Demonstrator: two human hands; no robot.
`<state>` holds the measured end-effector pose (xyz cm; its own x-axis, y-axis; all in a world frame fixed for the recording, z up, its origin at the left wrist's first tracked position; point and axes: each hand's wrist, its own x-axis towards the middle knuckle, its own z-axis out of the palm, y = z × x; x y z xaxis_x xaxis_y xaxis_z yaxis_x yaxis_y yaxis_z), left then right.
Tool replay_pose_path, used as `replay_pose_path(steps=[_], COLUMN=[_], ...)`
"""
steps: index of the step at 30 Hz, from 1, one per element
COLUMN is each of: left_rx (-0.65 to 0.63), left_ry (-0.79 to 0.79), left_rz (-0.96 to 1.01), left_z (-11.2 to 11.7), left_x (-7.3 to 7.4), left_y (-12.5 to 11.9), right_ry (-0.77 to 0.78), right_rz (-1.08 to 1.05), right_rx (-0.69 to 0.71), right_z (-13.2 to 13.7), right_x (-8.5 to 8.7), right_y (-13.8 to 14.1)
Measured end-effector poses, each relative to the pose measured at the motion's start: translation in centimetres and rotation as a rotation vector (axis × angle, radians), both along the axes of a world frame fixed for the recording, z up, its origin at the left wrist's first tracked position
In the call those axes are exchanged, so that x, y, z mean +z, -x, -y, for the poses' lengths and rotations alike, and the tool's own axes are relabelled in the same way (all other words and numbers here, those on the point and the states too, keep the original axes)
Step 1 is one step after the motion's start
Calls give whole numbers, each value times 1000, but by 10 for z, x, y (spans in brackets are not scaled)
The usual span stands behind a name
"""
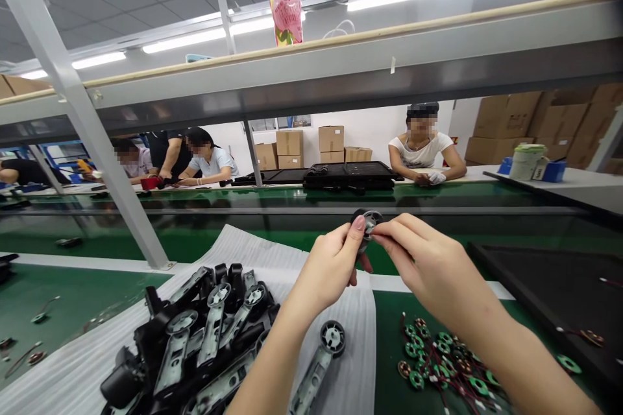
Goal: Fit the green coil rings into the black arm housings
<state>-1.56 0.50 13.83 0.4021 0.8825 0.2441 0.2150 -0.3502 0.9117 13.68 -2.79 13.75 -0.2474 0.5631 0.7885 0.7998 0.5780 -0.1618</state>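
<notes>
Centrally, one round black part (368, 220) pinched above the tabletop (63, 298), both grips, left hand (335, 262) and right hand (423, 259), closed on it; below, one loose grey arm (316, 366) on foam sheet (350, 311) (heap (195, 337) alongside, uncountable).

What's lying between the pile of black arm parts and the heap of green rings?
One loose arm part on the white foam sheet, in the head view.
</notes>
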Motion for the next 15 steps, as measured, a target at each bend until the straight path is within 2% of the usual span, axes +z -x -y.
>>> replay_pose_path(steps=[2,5,10,15], left_rx=[13,-44,-134,-102], left_ry=[-15,-3,108,14], left_rz=[-63,-104,-85,-113], left_z=[1,4,4,-1], left_x=[2,5,7,1], left_y=[2,5,9,8], right_ry=[52,115,269,303], right_rz=[13,-27,-175,-176], right_rx=[-16,-25,68,158], right_z=[0,-3,-12,-10], right_x=[0,-3,-9,-7], right_y=[1,3,0,-5])
